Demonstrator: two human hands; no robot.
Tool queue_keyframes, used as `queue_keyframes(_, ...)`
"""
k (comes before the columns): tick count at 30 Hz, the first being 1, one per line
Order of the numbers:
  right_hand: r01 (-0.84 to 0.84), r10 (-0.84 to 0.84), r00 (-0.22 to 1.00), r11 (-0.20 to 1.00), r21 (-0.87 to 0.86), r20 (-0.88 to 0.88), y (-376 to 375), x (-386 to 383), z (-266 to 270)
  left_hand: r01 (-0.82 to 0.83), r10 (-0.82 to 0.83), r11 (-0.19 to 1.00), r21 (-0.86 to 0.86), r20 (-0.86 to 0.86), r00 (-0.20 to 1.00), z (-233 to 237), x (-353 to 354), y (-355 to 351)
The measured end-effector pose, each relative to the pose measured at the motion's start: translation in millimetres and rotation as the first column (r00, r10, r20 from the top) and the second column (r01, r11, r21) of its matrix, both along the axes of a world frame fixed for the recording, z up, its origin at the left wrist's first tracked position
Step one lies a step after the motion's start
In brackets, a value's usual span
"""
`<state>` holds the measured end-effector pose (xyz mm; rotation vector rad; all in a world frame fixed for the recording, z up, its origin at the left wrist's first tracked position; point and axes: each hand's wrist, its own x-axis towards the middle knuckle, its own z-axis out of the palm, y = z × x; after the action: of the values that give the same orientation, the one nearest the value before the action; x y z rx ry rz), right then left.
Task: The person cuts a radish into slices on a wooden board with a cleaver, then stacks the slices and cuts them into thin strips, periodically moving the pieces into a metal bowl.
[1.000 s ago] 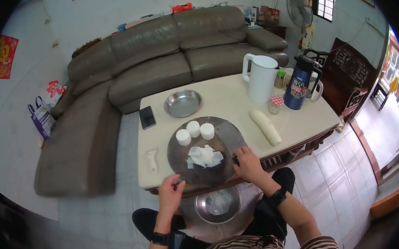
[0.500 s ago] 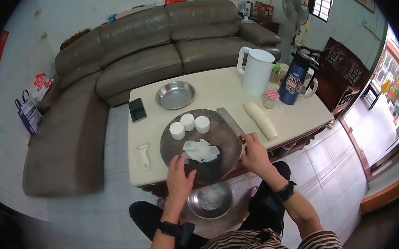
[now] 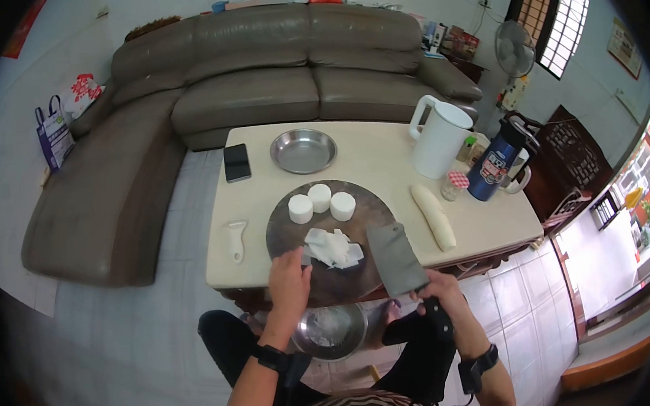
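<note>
The right grip holds a metal cleaver (dull, broad, near-rectangular).

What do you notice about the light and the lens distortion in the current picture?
Head view: black corners; jug and thermos lean outward, as wide lenses often show; doorway at right, brightly washed out; cleaver in the right hand, dull grey without strong glare.
</note>
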<state>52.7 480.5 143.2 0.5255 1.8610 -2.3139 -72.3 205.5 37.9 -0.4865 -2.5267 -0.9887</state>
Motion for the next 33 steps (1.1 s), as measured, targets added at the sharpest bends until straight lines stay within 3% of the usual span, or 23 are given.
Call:
queue_keyframes(5,-0.016,0.016,1.0,1.0,-0.023,0.009,-3.9,5.9,0.1,-0.012,0.01,0.999,-0.037,-0.045,0.999,-3.3,-9.8,-1.9)
queue_keyframes(8,-0.048,0.048,0.999,0.999,0.02,0.006,4.9,7.5,-0.4,-0.042,0.043,0.998,0.046,-0.016,0.999,-4.9,-19.4,-4.6)
queue_keyframes(10,-0.036,0.036,0.999,0.999,0.0,-0.004,7.4,6.6,-3.4,-0.082,0.052,0.971,0.225,0.134,0.99,0.4,-21.1,-7.3)
queue_keyframes(12,-0.023,0.026,0.999,0.993,0.115,-0.02,9.3,3.9,-2.6,-0.048,0.019,0.974,0.223,0.133,0.991,11.0,-20.4,-6.6)
queue_keyframes(14,-0.007,0.008,1.0,0.995,0.102,-0.014,13.5,2.8,-9.1,-0.072,-0.07,0.909,0.41,0.322,0.944,31.2,-16.9,0.9)
queue_keyframes(18,-0.029,0.028,1.0,0.989,0.144,0.008,17.5,4.0,-8.6,-0.04,-0.184,0.853,0.52,0.372,0.91,29.4,-18.3,8.4)
queue_keyframes(22,-0.106,0.105,0.994,0.987,0.119,0.012,21.0,12.5,-4.5,0.05,-0.305,0.889,0.456,0.506,0.807,55.1,-5.2,8.0)
queue_keyframes(24,-0.096,0.098,0.995,0.985,0.143,-0.003,16.7,14.2,2.0,0.278,-0.44,0.896,0.346,0.606,0.663,59.8,-0.1,10.9)
queue_keyframes(25,-0.09,0.095,0.995,0.982,0.167,-0.016,15.1,15.6,4.3,0.339,-0.434,0.9,0.274,0.627,0.647,59.4,-1.5,10.7)
queue_keyframes(26,-0.086,0.09,0.996,0.982,0.166,-0.016,15.5,18.3,5.0,0.343,-0.437,0.899,0.273,0.628,0.644,59.3,-2.7,12.8)
queue_keyframes(28,-0.106,0.108,0.994,0.978,0.182,-0.001,17.9,22.3,6.5,0.465,-0.435,0.882,0.081,0.522,0.734,59.0,-5.7,20.7)
queue_keyframes(29,-0.104,0.106,0.994,0.977,0.186,-0.003,17.1,23.1,7.9,0.467,-0.438,0.88,0.083,0.519,0.734,57.3,-6.9,26.7)
queue_keyframes(31,-0.045,0.053,0.998,0.981,0.187,-0.04,14.1,26.2,9.2,0.559,-0.529,0.829,0.007,0.335,0.78,49.3,-9.2,38.8)
queue_keyframes(33,-0.04,0.045,0.999,0.978,0.206,-0.021,18.7,30.7,3.1,0.536,-0.516,0.844,0.031,0.318,0.795,39.4,-14.7,45.2)
